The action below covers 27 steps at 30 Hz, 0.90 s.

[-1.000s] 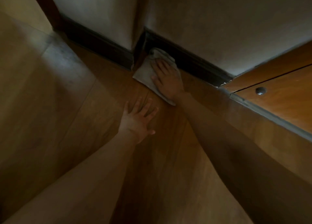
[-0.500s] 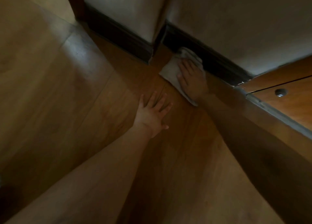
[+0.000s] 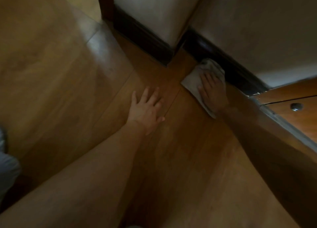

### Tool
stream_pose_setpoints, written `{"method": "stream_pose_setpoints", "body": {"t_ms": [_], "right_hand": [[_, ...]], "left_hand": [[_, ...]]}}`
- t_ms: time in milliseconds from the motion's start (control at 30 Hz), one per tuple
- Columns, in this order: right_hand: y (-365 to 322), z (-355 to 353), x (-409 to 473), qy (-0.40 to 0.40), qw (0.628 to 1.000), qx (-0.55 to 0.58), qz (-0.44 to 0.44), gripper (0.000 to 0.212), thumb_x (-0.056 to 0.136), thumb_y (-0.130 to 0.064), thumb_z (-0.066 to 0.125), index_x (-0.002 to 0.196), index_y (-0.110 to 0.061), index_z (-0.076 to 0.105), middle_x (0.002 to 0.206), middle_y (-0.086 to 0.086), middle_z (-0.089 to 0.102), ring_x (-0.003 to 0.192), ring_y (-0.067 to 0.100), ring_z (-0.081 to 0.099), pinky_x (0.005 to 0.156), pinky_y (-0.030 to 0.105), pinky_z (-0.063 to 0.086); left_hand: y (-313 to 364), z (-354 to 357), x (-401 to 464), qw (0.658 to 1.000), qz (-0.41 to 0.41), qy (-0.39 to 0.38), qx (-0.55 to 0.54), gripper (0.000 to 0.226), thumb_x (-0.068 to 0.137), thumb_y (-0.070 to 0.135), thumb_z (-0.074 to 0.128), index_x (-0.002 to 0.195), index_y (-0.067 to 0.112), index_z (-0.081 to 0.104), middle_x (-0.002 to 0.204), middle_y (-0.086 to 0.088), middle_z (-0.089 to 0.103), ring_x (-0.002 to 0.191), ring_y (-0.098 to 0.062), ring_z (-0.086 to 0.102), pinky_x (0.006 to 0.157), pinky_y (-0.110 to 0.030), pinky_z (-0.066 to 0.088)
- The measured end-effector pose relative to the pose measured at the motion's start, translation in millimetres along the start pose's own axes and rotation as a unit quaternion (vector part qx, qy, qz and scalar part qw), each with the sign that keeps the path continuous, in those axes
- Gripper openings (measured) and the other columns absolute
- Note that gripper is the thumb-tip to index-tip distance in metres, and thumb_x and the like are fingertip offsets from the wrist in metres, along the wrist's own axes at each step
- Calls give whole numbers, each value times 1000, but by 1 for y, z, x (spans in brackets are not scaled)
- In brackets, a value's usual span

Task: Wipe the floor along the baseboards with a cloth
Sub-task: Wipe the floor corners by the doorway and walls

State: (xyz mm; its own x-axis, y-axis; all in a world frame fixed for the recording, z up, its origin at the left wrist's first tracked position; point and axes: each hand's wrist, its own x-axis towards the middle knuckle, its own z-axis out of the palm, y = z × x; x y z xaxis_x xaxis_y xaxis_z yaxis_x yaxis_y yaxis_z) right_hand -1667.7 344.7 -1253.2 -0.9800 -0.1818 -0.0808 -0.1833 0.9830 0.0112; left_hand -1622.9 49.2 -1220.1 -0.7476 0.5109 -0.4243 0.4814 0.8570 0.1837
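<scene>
I see my right hand [image 3: 212,92] pressing flat, fingers straight, on the pale cloth [image 3: 193,80] — it lies on the wooden floor [image 3: 188,159], touching the dark baseboard [image 3: 240,73]. My left hand [image 3: 145,109] rests flat, grasping nothing.

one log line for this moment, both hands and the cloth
right hand flat, pressing cloth on floor at baseboard | left hand flat on floor, bracing

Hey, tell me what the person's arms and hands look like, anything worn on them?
Both arms are bare along all that shows; no sleeves are visible. The left hand and right hand wear no gloves. No watch, bracelet or ring can be made out, though the dim, slightly blurred picture could hide something small.
</scene>
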Motion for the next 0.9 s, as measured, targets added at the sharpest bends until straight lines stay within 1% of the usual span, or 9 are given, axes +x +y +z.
{"method": "stream_pose_setpoints", "body": {"t_ms": [67, 200, 300, 433, 500, 700, 767, 833, 900], "right_hand": [[-27, -1, 45, 19, 1000, -13, -16, 59, 104, -37, 18, 139, 4, 43, 137, 24, 50, 126, 35, 48, 112, 42, 32], [-55, 1, 80, 15, 1000, -5, -26, 55, 101, -32, 25, 139, 4, 42, 138, 23, 51, 129, 31, 48, 114, 37, 31], [-17, -2, 35, 0, 999, -2, -33, 52, 103, -30, 29, 142, 2, 40, 143, 21, 46, 133, 30, 43, 116, 35, 24], [34, -8, -53, -3, 999, -8, 49, 55, 103, -33, 21, 145, 0, 35, 150, 20, 37, 140, 30, 32, 118, 44, 19], [40, -6, -64, 1, 997, -7, 78, 57, 103, -34, 18, 144, 1, 36, 148, 21, 38, 139, 32, 33, 118, 44, 20], [-17, 4, 31, 38, 999, 7, 7, 49, 101, -28, 32, 139, -1, 46, 138, 19, 51, 128, 30, 48, 113, 36, 28], [-40, 3, 60, 48, 999, 14, -4, 49, 102, -30, 31, 140, -2, 45, 138, 17, 52, 128, 28, 48, 112, 34, 29], [-41, 2, 63, 38, 998, 40, -8, 50, 103, -33, 30, 142, -3, 42, 141, 17, 49, 131, 27, 46, 114, 33, 27], [-30, 4, 38, 65, 996, 62, 10, 49, 102, -31, 33, 139, -1, 45, 139, 19, 50, 129, 28, 47, 114, 33, 27]], "left_hand": [[-11, 5, -4, 1000, -27, -4, -10, 74, 95, 65, 25, 155, 32, -3, 161, 0, -17, 148, -29, -15, 115, -62, 5], [-18, 13, -8, 999, -27, -19, 12, 80, 93, 67, 29, 154, 32, -10, 161, 0, -20, 147, -30, -17, 115, -63, 6], [-20, 13, -11, 999, -22, -20, 20, 81, 93, 68, 30, 152, 33, -14, 160, 0, -23, 147, -31, -18, 115, -62, 7], [-25, 10, -13, 999, -9, -37, 26, 83, 92, 68, 30, 151, 35, -17, 159, 1, -26, 146, -30, -21, 116, -61, 5], [-25, 11, -12, 999, -7, -36, 23, 83, 92, 69, 31, 151, 35, -17, 159, 1, -26, 146, -29, -21, 116, -62, 4], [-24, 13, -10, 999, -6, -34, 29, 81, 92, 69, 28, 149, 36, -21, 158, 1, -29, 145, -30, -23, 115, -63, 2], [-23, 11, -10, 999, -11, -42, 25, 81, 93, 68, 28, 149, 37, -20, 158, 1, -29, 145, -30, -24, 115, -62, 2], [-23, 10, -11, 999, -14, -47, 21, 80, 93, 68, 28, 149, 38, -20, 158, 2, -29, 145, -30, -24, 116, -62, 2], [-24, 9, -11, 999, -16, -48, 17, 79, 93, 68, 28, 150, 38, -18, 158, 2, -29, 145, -29, -23, 116, -62, 2]]}}
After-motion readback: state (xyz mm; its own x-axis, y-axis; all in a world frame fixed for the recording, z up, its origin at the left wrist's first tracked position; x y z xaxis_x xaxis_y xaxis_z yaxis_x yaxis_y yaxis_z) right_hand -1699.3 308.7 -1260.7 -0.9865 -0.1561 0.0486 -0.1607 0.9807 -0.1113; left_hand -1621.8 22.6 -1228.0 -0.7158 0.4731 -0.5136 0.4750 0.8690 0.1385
